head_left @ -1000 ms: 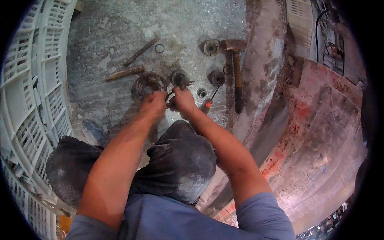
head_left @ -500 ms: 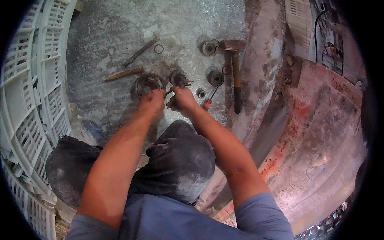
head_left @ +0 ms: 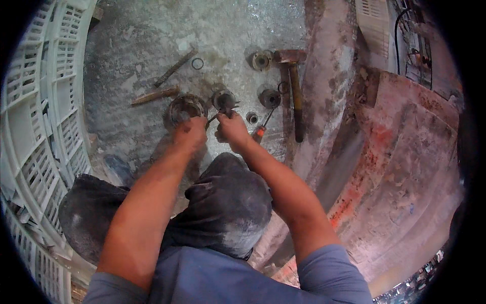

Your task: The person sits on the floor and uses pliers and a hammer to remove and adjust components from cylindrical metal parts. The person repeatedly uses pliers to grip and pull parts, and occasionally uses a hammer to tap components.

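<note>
My left hand (head_left: 190,133) is closed at the near edge of a round, dirty metal housing (head_left: 174,109); its fingertips are hidden, and I cannot make out what they grip. Just to the right, my right hand (head_left: 234,129) is closed around a dark metal tool (head_left: 234,107) with short pointed prongs, which looks like pliers. A thin dark bar (head_left: 212,118) shows between the two hands. Beyond the right hand sits a smaller round metal part (head_left: 223,98) with a hole in its middle.
To the right lie a small ring-shaped part (head_left: 252,118), an orange-handled screwdriver (head_left: 259,133), two flanged parts (head_left: 261,61) (head_left: 270,98) and a hammer (head_left: 296,96). Farther left are a metal bar (head_left: 175,68), a thin ring (head_left: 197,63) and a wooden-looking stick (head_left: 154,95). White crates (head_left: 66,96) line the left; a rusty curved panel (head_left: 400,177) stands right.
My right hand has turned slightly and its fingers have drawn closer together around the tool. The left hand stays by the housing. The whole view has shifted a little.
</note>
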Tool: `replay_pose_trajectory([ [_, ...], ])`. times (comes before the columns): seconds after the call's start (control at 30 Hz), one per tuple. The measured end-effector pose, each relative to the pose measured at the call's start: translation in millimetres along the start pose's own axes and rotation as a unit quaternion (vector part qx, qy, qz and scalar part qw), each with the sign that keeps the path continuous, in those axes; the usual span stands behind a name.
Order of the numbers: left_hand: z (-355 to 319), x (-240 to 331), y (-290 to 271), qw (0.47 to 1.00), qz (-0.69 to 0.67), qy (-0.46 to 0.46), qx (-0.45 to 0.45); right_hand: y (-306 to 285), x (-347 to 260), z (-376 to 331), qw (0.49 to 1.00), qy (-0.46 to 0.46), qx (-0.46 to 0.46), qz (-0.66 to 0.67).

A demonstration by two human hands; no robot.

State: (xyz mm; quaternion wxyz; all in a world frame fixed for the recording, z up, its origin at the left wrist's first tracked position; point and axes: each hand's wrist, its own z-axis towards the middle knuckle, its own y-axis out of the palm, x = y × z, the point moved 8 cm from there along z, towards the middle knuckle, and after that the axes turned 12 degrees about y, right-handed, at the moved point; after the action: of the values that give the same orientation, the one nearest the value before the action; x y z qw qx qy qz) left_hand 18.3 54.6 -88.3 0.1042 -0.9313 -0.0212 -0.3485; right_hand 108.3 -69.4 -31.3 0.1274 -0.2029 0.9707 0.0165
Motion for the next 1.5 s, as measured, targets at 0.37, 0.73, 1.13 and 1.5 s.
replay_pose_trajectory([
  [0.37, -22.3, 32.2, 6.1, 0.969, 0.147, 0.196, -0.037, 10.4, -4.6, -5.6, 0.976, -0.068, 0.051, -0.201],
  [0.73, -15.5, 36.6, 9.9, 0.963, 0.165, 0.19, -0.094, 8.2, 7.5, -3.9, 0.993, -0.081, 0.015, -0.087],
  [1.13, -7.4, 24.8, 5.3, 0.948, 0.204, 0.237, -0.054, 11.6, 10.2, -0.5, 0.994, -0.046, 0.011, -0.096],
  [1.5, -4.6, 12.8, 1.9, 0.983, 0.142, 0.091, -0.066, 12.8, 11.7, 2.8, 0.996, -0.027, -0.005, -0.083],
])
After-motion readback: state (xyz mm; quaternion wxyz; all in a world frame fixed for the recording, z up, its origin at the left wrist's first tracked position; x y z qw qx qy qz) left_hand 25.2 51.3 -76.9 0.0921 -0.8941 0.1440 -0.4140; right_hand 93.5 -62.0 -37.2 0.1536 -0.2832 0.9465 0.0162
